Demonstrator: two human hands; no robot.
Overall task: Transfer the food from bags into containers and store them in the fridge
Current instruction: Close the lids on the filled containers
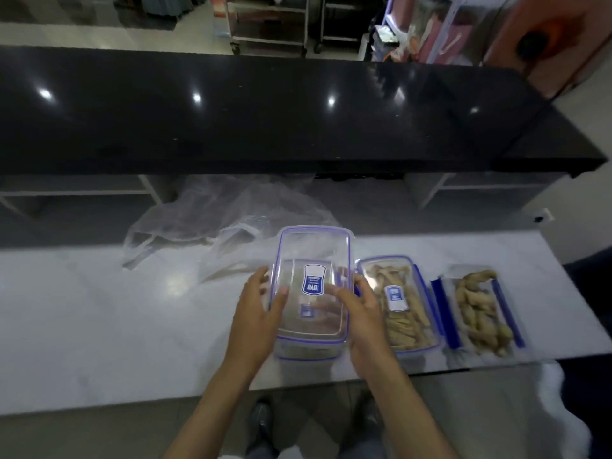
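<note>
Clear plastic with blue trim: a lid [314, 260] is held tilted over an open container [309, 339] near the front edge of a pale marble surface [99, 326]. The left hand [256, 323] grips the lid's left side with curled fingers; the right hand [359, 318] does the same on the right side, so each grip is closed on the lid. What lies inside this container is hard to tell through the blur.

Just to its right sits a second container [397, 303], lid on, filled with pale tan food pieces. Further right, a third container [482, 313] holds similar food; its blue latches look flipped outward.

A crumpled clear bag [205, 220] lies behind, apparently emptied.

Likely risks: the lid may go on crooked, so a corner stays raised and the latches fail to catch. Pressing down hard near the front edge could slide the container off. The right hand is nearly touching the neighbouring container and might nudge it.
</note>
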